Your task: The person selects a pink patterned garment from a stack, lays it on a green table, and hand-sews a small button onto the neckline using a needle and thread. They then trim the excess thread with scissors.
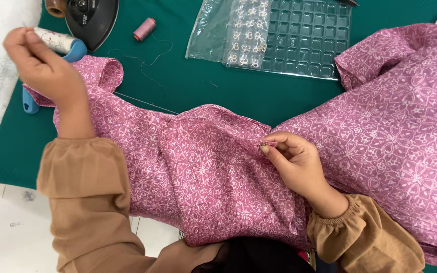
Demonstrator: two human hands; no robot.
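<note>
1. We see a big pink cloth with a white swirly pattern (218, 167) lying spread over a dark green table cover (193, 81).
2. Our right hand (297, 164) rests on the middle of the cloth. Its thumb and fingers are squeezed together on a small fold of the cloth.
3. Our left hand (39, 63) is lifted up near the far left corner. Its fingertips are pinched shut. A thin thread (145, 102) runs from that side across the green cover to the cloth, but it is too fine to see if the hand grips it.
4. Just behind the left hand sits a white spool on a blue holder (64, 43).
5. Near it is a black iron (91, 17), and beside the iron stands a small pink spool of thread (144, 29).
6. Farther right lies a clear plastic tray with many little square pockets (307, 35), and a clear bag of tiny shiny bits (246, 35) lies on it.
7. Both our arms wear tan sleeves (84, 187).
</note>
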